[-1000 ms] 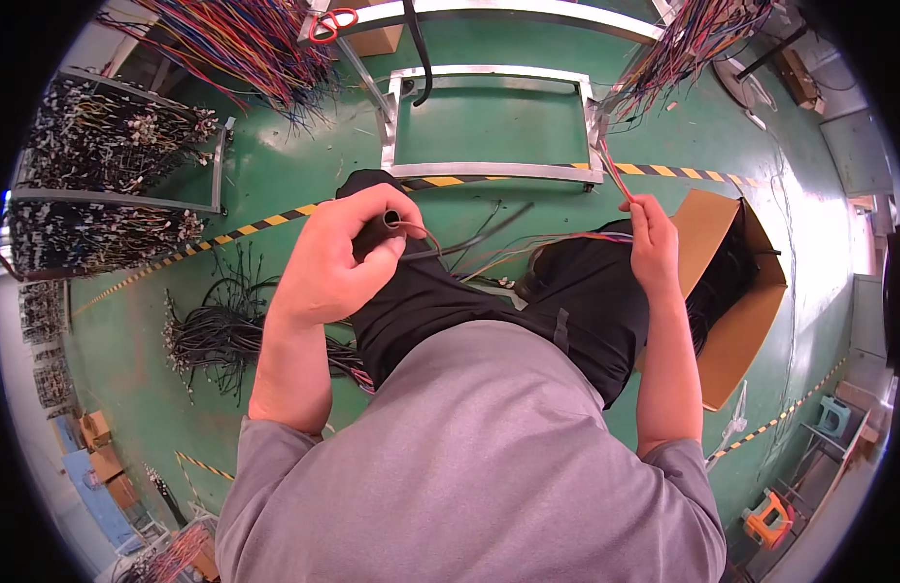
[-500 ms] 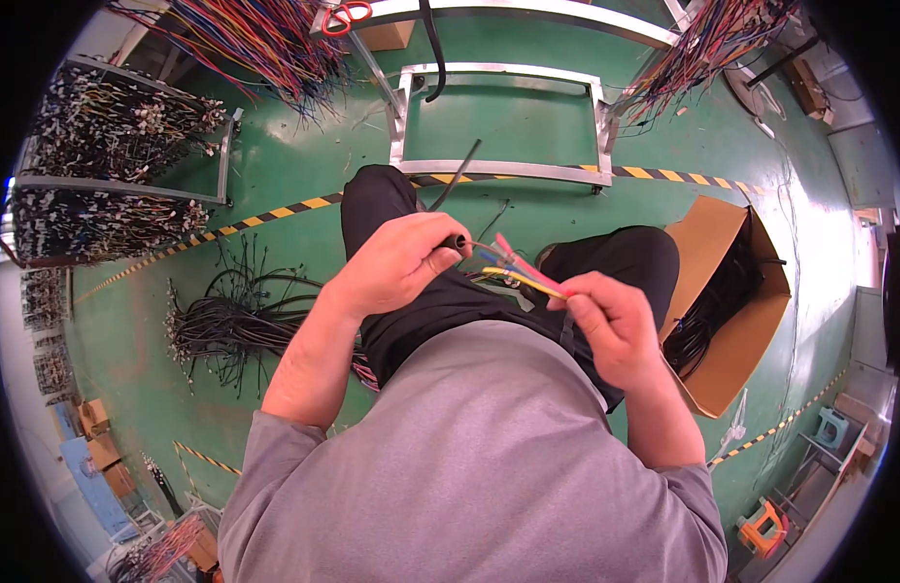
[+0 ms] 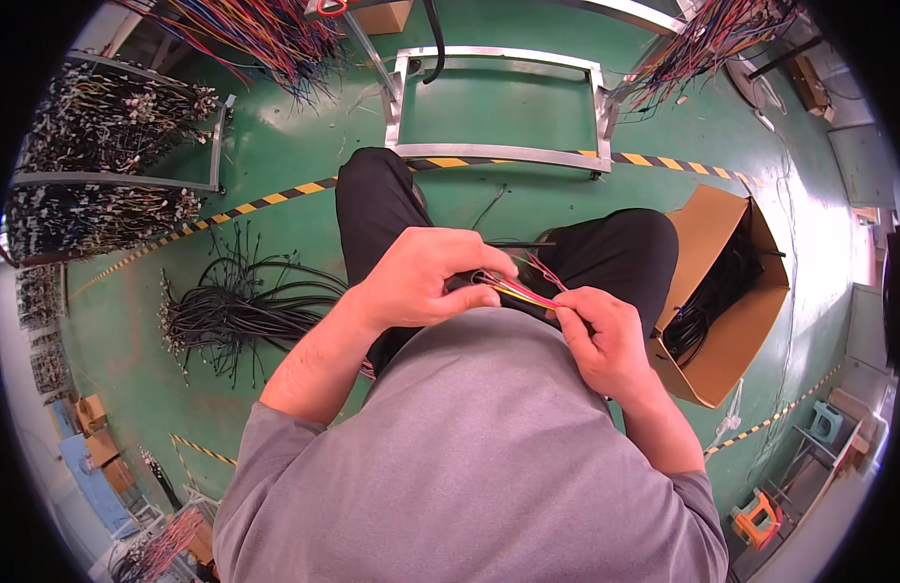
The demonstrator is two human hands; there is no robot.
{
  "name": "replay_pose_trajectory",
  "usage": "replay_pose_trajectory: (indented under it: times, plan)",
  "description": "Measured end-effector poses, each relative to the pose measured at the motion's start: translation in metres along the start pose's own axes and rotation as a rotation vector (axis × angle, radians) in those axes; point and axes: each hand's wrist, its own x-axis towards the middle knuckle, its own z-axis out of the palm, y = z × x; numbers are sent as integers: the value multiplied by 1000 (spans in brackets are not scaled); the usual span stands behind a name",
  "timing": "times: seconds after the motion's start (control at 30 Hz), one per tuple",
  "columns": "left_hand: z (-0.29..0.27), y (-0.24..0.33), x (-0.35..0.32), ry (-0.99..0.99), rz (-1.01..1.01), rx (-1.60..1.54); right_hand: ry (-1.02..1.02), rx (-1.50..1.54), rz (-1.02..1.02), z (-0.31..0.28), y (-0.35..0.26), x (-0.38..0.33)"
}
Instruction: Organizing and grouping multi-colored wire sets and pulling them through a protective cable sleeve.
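Low over my lap, a bundle of thin wires (image 3: pixel 524 294), yellow, red and pink among them, runs between my two hands. My left hand (image 3: pixel 416 279) curls round a black tube (image 3: pixel 458 284) at the wires' left end, thumb and forefinger on either side of it. Part of the tube is hidden inside that hand. On the other side, my right hand (image 3: pixel 602 335) pinches the right end of the wires between thumb and fingers. A few loose reddish wire ends (image 3: pixel 547 272) stick out above the bundle.
Right of my knee stands an open cardboard box (image 3: pixel 707 374) holding black cables. A pile of black cables (image 3: pixel 238 309) lies on the green floor at left. Ahead is a metal frame (image 3: pixel 498 155) beside striped floor tape (image 3: pixel 285 202). Racks of wires (image 3: pixel 110 121) stand far left.
Both hands have drawn nearer my body, the left also shifting right along the wires. The wires now lie lower, close to my shirt, and the black strip that stuck up beyond my left hand is gone from sight.
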Motion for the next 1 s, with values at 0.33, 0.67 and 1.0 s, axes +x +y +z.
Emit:
replay_pose_trajectory:
  times: [0.33,0.67,1.0]
  plan:
    - [22,1,-1,25,3,105,-202,59,143,-11,-4,0]
    - [38,8,1,-22,-32,145,-225,-347,-51,3,-13,17]
    - [25,-6,-3,21,-90,170,-203,-18,150,-14,1,8]
